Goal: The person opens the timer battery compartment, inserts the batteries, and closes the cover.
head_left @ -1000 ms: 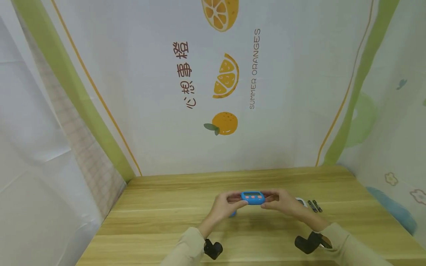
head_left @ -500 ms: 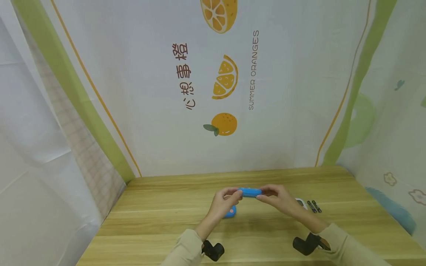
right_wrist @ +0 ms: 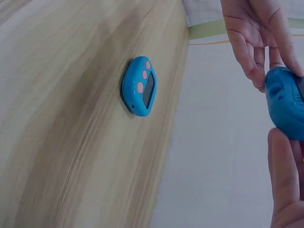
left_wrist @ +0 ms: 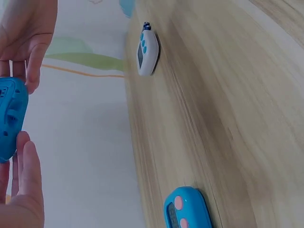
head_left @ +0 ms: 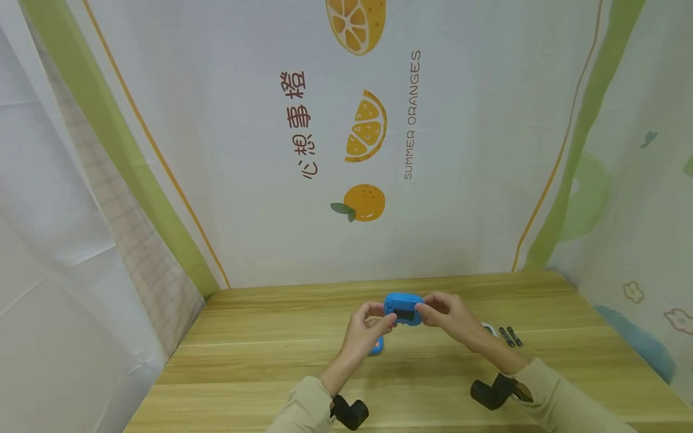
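Both hands hold a blue digital timer in the air above the table. My left hand (head_left: 361, 329) pinches one end of the blue timer (head_left: 403, 299). At the opposite end, the thumb and fingers of my right hand (head_left: 450, 320) grip it. Its back faces the head camera and shows a dark rectangular area. On the table below lies a second blue timer (right_wrist: 138, 86) with pink buttons and a grey screen, partly hidden by the left hand in the head view.
A white timer (left_wrist: 148, 54) with blue buttons lies at the right, partly behind the right hand in the head view. Beside it are two small dark batteries (head_left: 511, 337). The wooden table (head_left: 260, 355) meets a printed curtain (head_left: 271, 240) at its back edge.
The held blue timer has been tipped from its button face, past its edge, to its back. Both hands have risen slightly with it and changed finger position.
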`<state>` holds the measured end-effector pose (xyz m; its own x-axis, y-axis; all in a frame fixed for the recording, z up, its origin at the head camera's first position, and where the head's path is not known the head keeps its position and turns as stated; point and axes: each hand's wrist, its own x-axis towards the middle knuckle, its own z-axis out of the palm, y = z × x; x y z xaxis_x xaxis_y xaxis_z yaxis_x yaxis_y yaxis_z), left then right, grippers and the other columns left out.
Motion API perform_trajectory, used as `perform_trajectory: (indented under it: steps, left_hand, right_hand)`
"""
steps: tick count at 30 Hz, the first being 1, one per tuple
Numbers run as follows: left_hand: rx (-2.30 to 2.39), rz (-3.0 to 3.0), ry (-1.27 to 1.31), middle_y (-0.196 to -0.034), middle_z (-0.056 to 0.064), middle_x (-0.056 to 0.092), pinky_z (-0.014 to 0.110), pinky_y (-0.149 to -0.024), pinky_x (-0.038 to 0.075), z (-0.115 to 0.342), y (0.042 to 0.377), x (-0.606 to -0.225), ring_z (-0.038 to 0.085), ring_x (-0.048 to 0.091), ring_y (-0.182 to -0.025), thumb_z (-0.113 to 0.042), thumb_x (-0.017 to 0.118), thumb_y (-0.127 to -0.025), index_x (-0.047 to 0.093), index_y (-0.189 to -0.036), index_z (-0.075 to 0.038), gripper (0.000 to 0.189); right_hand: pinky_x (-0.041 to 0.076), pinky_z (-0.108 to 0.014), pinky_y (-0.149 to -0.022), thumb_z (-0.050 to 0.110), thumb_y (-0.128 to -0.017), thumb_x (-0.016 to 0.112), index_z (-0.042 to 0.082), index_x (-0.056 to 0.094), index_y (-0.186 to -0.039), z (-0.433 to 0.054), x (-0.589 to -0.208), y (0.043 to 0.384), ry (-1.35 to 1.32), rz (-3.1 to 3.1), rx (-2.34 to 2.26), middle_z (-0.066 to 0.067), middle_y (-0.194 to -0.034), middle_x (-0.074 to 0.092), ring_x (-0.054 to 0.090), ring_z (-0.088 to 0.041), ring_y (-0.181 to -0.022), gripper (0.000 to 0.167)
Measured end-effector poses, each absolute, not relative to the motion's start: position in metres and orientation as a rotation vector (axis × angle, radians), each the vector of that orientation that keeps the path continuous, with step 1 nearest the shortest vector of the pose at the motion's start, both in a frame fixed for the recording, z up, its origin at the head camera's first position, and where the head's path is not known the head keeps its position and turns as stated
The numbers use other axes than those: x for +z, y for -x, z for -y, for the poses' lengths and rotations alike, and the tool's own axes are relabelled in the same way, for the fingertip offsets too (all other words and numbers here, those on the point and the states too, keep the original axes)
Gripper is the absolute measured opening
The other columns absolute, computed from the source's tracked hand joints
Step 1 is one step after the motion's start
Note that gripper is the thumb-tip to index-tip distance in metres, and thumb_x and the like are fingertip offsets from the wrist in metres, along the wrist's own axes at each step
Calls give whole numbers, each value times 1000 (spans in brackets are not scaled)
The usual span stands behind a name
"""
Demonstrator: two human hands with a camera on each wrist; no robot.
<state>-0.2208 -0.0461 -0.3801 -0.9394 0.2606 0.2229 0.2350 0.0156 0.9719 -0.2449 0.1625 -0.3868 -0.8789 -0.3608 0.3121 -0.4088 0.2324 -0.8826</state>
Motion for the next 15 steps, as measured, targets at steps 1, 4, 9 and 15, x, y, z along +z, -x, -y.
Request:
perform_trajectory:
  steps: [1, 4, 9, 15]
  left_hand:
    - [2125, -2228, -537, -98, 14, 54, 32, -77, 51, 45, 219, -378, 32, 60, -89, -12, 57, -87, 48, -107, 7, 29]
    - [2128, -2233, -522, -99, 14, 55, 32, -77, 51, 44, 217, -375, 31, 59, -91, -12, 57, -87, 48, -106, 7, 28]
    - [2191, -2150, -508, -103, 19, 56, 36, -78, 51, 43, 218, -375, 31, 58, -94, -11, 55, -88, 46, -110, 8, 31]
    - [2282, -2100, -403, -106, 20, 56, 37, -75, 52, 43, 218, -377, 25, 59, -90, -15, 55, -89, 48, -113, 6, 33]
  right_hand:
    - [54, -34, -69, 19, -90, 53, -7, 56, -99, -162, -387, 245, -756, 2433, 1779, -15, -87, 60, 62, -20, -75, 27]
    - [54, -37, -67, 19, -91, 50, -9, 56, -99, -162, -387, 245, -752, 2433, 1812, -15, -85, 60, 62, -23, -73, 29]
    - [54, -35, -67, 18, -91, 50, -11, 55, -101, -159, -389, 242, -720, 2431, 1848, -16, -87, 60, 63, -20, -74, 31]
    - [52, -34, -73, 18, -92, 49, -11, 52, -106, -158, -392, 240, -779, 2448, 1885, -18, -93, 59, 62, -23, -82, 32]
